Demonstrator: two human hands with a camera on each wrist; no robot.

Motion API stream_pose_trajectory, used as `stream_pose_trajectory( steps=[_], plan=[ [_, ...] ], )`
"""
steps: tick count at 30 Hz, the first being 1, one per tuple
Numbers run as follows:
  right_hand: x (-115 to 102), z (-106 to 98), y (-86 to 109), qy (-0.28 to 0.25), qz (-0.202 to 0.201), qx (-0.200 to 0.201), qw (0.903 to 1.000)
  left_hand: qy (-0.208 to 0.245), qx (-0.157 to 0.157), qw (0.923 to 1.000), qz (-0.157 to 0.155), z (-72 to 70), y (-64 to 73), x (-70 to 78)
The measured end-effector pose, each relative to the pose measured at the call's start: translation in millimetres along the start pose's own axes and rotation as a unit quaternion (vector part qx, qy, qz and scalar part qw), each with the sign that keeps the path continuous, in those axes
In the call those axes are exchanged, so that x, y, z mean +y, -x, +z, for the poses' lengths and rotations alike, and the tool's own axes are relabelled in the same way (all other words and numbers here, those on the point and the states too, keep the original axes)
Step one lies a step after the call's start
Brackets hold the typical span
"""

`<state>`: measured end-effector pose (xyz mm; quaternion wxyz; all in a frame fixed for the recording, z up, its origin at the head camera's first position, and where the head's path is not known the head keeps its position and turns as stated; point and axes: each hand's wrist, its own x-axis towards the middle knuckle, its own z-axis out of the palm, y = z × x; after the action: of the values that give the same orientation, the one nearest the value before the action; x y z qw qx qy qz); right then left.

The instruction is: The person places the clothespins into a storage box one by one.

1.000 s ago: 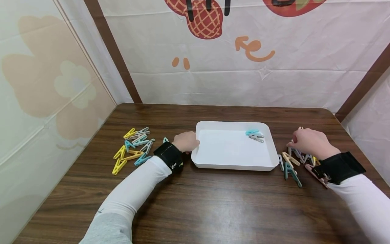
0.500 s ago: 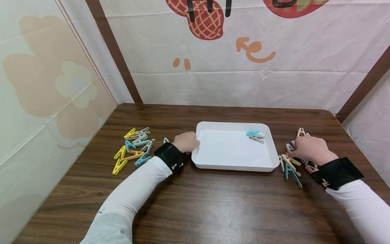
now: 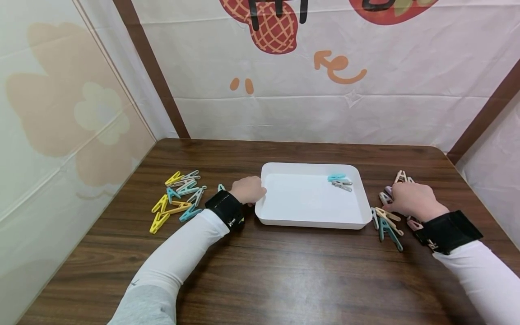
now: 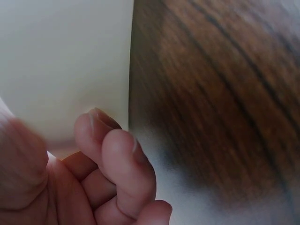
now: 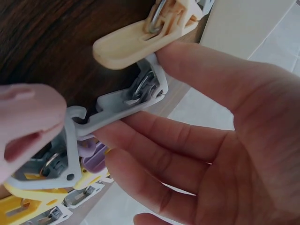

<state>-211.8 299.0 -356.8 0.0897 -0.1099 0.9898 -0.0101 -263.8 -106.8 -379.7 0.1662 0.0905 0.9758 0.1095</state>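
Note:
My left hand (image 3: 248,189) grips the left edge of a white rectangular tray (image 3: 302,205); in the left wrist view its curled fingers (image 4: 129,161) lie against the tray's outer wall. My right hand (image 3: 415,201) is among the clothespins right of the tray. There its thumb and fingers close around a grey clothespin (image 5: 119,110). A cream clothespin (image 5: 136,47) lies beside the thumb tip, a pink one (image 5: 30,122) nearer the camera. A light-blue clothespin (image 3: 336,177) and a grey one (image 3: 342,185) lie inside the tray, toward the right.
Several yellow, blue and grey clothespins lie in a pile (image 3: 178,198) on the left of the wooden table (image 3: 284,271). A blue clothespin (image 3: 220,187) sits near the left wrist. Green clothespins (image 3: 390,232) lie by the tray's right corner. A printed cloth (image 3: 284,117) hangs behind the table.
My right hand has shifted slightly toward me and down into the clothespins, uncovering pale clothespins behind it. The left hand and the tray have stayed in place.

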Motion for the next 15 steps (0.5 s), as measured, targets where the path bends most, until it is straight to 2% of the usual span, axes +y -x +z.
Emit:
stream_pose_trajectory(
  steps=[12,15],
  plan=[
    [-0.9,-4.3,1.0,-0.005,0.002,-0.008,1.0,-0.001,0.002,1.0,-0.004,-0.5,1.9,0.6],
    [-2.1,-7.4,0.9,-0.012,0.003,0.002,0.9999,-0.004,0.002,1.0,-0.007,-0.1,2.3,0.9]
  ],
)
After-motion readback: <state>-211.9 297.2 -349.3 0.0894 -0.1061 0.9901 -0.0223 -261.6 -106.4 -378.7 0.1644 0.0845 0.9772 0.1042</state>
